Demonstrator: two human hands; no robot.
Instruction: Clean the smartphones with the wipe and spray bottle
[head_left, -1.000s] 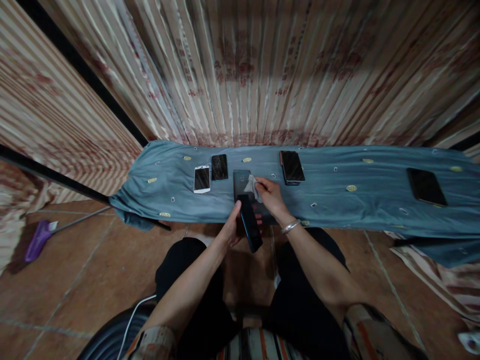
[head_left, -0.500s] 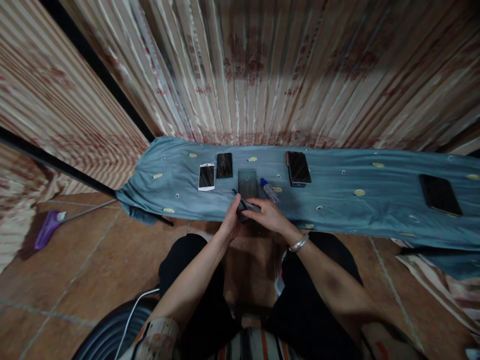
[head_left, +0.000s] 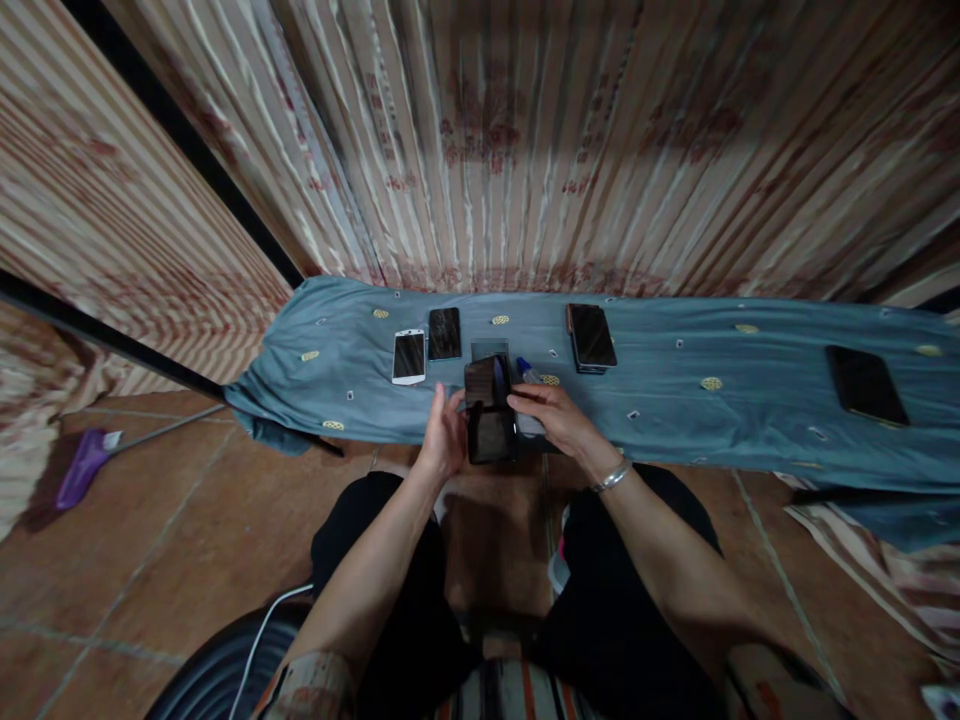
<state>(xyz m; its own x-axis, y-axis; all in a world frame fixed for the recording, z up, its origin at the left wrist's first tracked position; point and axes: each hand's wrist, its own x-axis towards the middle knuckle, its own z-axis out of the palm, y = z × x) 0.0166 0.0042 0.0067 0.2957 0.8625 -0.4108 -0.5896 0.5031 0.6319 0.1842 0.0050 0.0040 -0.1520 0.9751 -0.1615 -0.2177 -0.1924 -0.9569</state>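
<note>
Two hands meet over the near edge of the worktop (head_left: 675, 420), which is draped in a blue-grey cloth. The left hand (head_left: 442, 440) and the right hand (head_left: 551, 415) share a dark phone (head_left: 491, 435) between them, its glossy face turned up and reflecting the striped curtain (head_left: 525, 150). The left grip is closed on the phone's left edge; the right grip is closed on its right side, fingers curled over the upper corner, where a second dark, shiny piece (head_left: 487, 380) stands up just behind the phone. Whether that piece is a film, a glass sheet or another phone is too blurred to tell.

The phone looks stiff, light and slippery, and its glass face is likely fragile and quick to smear. The long edges are the safe place to hold, with fingertips off the screen.

Just past the right fingers lies a small bottle with a blue cap (head_left: 527, 370). Further back on the cloth sit a white phone (head_left: 409, 357), a black phone (head_left: 445, 333) beside it, a stacked dark phone (head_left: 591, 337) to the right, and a tablet (head_left: 862, 385) well apart at the far right. A purple broom (head_left: 79, 470) lies on the tiled floor at left.
</note>
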